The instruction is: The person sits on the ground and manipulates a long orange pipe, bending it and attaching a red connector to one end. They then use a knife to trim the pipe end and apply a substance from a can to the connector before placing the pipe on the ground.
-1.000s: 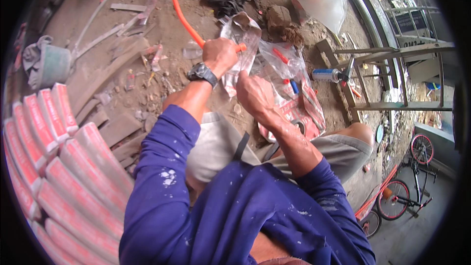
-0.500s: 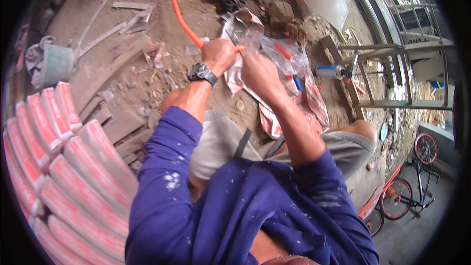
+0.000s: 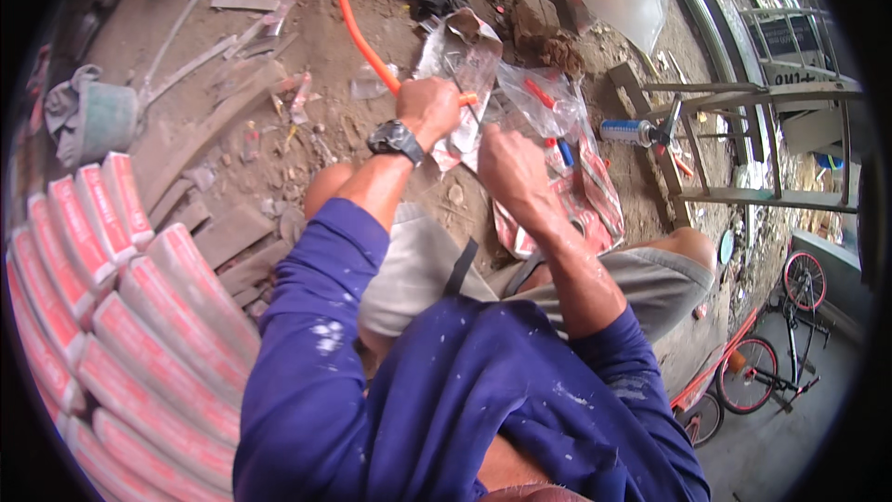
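Note:
My left hand (image 3: 429,110) is closed around an orange plastic pipe (image 3: 360,37), close to its end. The pipe's short end pokes out to the right of my fist, and its long part rises in a curve toward the far edge. My right hand (image 3: 513,167) is a fist, nearer to me and to the right of that end. From it a thin dark blade-like tool (image 3: 476,115) runs up against the pipe end; its grip is hidden in my fingers. Clear plastic wrapping (image 3: 520,88) and a torn red-and-white sack (image 3: 595,195) lie on the ground beyond and beside my hands.
Red-and-white sacks (image 3: 158,335) are stacked at left. A bucket (image 3: 107,121) with a cloth stands behind them. At right are a blue-and-white gas canister (image 3: 624,132) with a torch head, a metal ladder-like frame (image 3: 725,195) and a bicycle (image 3: 771,372). Wood scraps and rubble litter the dirt.
My right hand has pulled back toward me and a little right, away from the pipe end. My left hand and the pipe have shifted slightly right.

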`<state>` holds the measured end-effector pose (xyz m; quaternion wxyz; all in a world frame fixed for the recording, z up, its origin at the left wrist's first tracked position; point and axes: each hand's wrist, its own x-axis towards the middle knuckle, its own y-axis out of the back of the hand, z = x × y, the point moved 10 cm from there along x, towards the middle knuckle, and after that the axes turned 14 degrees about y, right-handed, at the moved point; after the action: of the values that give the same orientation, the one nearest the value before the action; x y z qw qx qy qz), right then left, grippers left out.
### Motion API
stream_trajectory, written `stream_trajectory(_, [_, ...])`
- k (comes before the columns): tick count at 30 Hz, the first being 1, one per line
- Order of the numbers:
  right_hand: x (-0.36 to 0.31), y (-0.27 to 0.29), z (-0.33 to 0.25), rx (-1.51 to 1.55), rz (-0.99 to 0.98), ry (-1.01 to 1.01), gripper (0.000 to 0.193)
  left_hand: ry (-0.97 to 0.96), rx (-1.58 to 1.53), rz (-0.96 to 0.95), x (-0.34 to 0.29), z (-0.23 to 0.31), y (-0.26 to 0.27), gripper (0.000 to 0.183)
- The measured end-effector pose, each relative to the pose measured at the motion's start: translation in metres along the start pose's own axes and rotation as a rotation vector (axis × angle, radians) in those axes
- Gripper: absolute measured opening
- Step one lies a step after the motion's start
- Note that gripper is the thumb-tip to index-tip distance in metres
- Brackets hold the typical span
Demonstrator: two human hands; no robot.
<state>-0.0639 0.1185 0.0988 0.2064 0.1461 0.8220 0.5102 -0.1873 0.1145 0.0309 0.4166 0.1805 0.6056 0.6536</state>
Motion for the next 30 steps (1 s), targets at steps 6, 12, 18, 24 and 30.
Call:
stream_trajectory(6, [0.041, 0.011, 0.008, 0.009, 0.085, 0.023, 0.019, -0.090, -0.065, 0.049, 0.003, 0.014, 0.012, 0.020])
stream_trajectory(12, [-0.002, 0.000, 0.007, -0.060, 0.011, 0.024, 0.018, -0.030, -0.016, 0.003, -0.002, 0.012, -0.003, 0.021])
stream_trajectory(18, [0.030, 0.008, 0.011, 0.027, 0.106, 0.059, 0.014, -0.079, 0.010, 0.006, 0.008, 0.020, 0.012, 0.020])
stream_trajectory(24, [0.007, 0.005, 0.020, -0.010, 0.080, 0.028, 0.015, -0.038, -0.008, -0.025, 0.003, 0.023, -0.007, 0.022])
stream_trajectory(30, [0.009, 0.001, 0.020, -0.023, 0.166, 0.045, 0.010, -0.040, -0.016, -0.045, 0.007, 0.023, -0.005, 0.020])
